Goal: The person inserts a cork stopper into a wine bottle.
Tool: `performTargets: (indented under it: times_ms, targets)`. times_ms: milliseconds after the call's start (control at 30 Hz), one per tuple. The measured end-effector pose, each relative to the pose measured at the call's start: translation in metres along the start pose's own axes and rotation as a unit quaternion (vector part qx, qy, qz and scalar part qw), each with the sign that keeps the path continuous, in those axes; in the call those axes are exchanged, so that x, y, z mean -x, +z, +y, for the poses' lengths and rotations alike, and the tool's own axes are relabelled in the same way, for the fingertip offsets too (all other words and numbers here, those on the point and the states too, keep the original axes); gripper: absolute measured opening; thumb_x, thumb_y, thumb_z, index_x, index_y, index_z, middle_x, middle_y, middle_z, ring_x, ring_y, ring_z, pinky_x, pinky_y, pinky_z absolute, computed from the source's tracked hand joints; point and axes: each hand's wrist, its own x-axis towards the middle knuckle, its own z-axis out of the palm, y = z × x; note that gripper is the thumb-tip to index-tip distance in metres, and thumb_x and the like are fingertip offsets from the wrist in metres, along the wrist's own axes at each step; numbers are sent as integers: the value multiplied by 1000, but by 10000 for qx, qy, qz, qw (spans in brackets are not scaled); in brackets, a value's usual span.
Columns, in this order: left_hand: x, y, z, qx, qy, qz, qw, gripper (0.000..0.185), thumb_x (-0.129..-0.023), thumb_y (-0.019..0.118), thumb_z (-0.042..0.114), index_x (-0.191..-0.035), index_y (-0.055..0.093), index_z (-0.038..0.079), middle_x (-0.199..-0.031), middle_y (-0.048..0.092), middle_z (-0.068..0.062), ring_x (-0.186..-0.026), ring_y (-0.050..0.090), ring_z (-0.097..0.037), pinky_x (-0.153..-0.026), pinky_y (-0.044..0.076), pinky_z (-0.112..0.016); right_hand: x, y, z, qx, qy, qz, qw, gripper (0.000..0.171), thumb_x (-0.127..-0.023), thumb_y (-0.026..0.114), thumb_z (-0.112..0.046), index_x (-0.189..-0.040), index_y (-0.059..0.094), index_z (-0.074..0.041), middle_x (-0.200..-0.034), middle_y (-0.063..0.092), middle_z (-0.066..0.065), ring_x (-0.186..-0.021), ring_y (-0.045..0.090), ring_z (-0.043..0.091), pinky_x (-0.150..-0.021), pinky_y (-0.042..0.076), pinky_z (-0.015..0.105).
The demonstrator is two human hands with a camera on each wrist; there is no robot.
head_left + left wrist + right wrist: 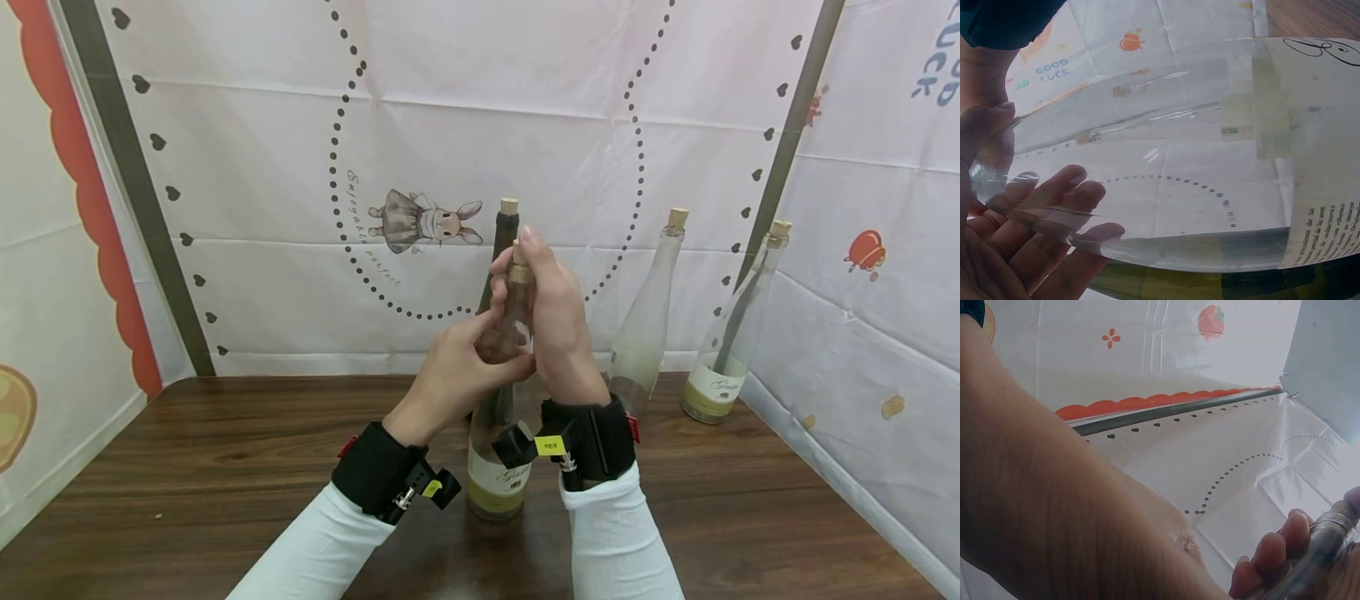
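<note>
A clear glass bottle (497, 477) with a pale label and a yellow-green band stands upright on the table in front of me. My left hand (459, 367) grips its shoulder below the neck; in the left wrist view several fingertips (1088, 194) lie along the clear glass (1166, 156). Higher up, my right hand (562, 329) is wrapped about the neck, its thumb beside the cork (517, 255). The right wrist view catches the curled fingers (1269, 553) against the glass neck (1322, 544). Much of the neck is hidden between both hands.
Right behind the held bottle rises a dark bottle (506, 233) with a cork. Two more corked clear bottles, one nearer (647, 325) and one farther right (738, 333), stand toward the back right of the wooden table (247, 467). Printed cloth walls (480, 150) enclose the back and sides.
</note>
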Motion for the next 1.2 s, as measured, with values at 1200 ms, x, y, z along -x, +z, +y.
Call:
performTargets:
  times_ms: [1200]
  targets:
    - [0,0,1,-105,92,21,9999,31,-95,83,18,-122,70,10,-84,76,4,-80,74,-14,-76,61,-38,-2,-1,-1,50,-113,-165,9998,40,-112,41,-36,-91,62,-10,-74,58,2,-63,56,17,-67,49,32]
